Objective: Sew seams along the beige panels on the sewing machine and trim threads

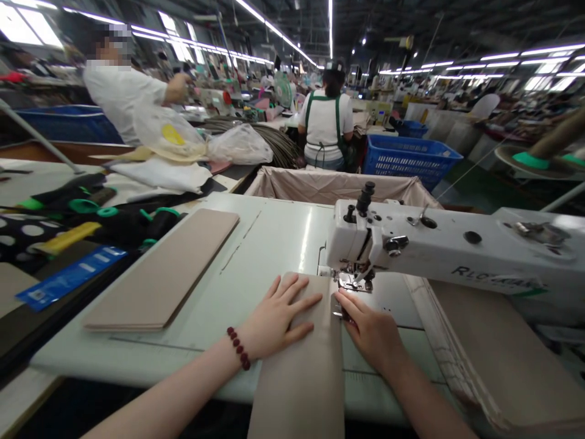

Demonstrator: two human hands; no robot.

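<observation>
A beige panel [299, 384] lies lengthwise on the pale sewing table [260, 262], its far end just beside the presser foot [354, 282], its near end reaching past the table's front edge. The left hand [278, 317] rests flat on it, fingers spread open; a dark red bracelet [238, 347] circles that wrist. The right hand [372, 332] is at the panel's right edge, fingertips near the foot; a small metal tip [338, 314] shows beneath, but whether the fingers grip anything I cannot tell. To the right stands the white sewing machine [434, 244]; to the left lies a beige stack [169, 268]. Beyond is a blue basket [411, 158].
</observation>
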